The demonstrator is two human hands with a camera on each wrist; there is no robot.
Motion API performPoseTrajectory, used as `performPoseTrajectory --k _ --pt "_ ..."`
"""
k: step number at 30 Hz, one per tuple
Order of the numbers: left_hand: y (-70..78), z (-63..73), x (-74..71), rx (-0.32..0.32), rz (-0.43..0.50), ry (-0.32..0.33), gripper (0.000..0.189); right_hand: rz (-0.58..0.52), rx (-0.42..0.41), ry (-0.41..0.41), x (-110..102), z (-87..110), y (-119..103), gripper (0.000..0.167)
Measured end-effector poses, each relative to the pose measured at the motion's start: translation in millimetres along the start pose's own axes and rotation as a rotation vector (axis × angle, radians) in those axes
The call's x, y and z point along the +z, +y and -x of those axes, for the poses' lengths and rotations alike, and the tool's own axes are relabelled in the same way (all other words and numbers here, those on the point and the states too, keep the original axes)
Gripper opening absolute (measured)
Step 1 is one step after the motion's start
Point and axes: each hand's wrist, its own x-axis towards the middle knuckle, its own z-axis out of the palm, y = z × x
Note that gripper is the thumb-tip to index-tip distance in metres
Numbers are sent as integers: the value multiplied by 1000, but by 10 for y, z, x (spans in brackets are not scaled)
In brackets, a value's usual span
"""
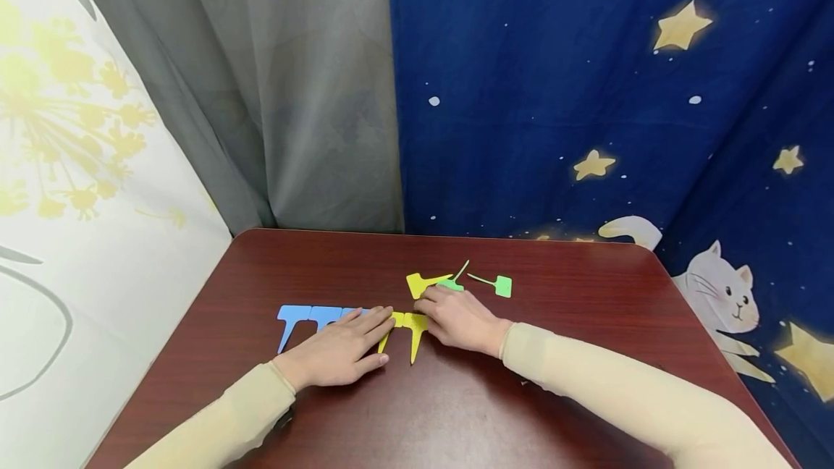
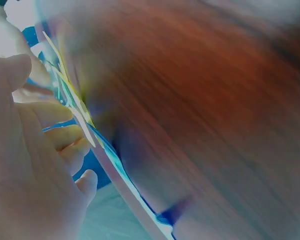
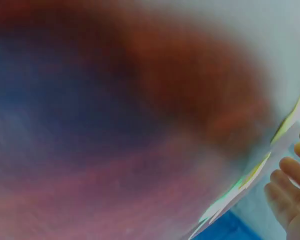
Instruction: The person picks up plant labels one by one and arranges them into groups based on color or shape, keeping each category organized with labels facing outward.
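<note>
A row of T-shaped plant labels lies across the table, with blue plant labels [image 1: 295, 313] at the left and yellow plant labels [image 1: 415, 323] at the right. Over the middle of this row rests my left hand [image 1: 337, 350], palm down with fingers straight, covering parts of the labels. My right hand [image 1: 464, 320] is at the row's right end, its fingertips at the edge of the last yellow label. Just behind the right fingers lie a loose yellow label [image 1: 417, 285] and a green label [image 1: 451, 284], partly hidden by that hand. Another green label [image 1: 503, 286] lies farther right.
The reddish-brown table [image 1: 573, 288] has rounded back corners. Behind it hang a grey curtain [image 1: 326, 93] and a blue star-patterned curtain [image 1: 508, 93]. A white patterned cloth [image 1: 85, 259] hangs along the left side.
</note>
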Motion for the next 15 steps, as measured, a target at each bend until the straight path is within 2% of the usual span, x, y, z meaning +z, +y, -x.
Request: performPoseTrajectory --k 7,15 --pt "95 -118 4 36 -3 -24 68 73 127 -41 31 -173 336 22" --pt "146 -199 46 49 -33 -34 70 110 179 -139 56 -219 522 32"
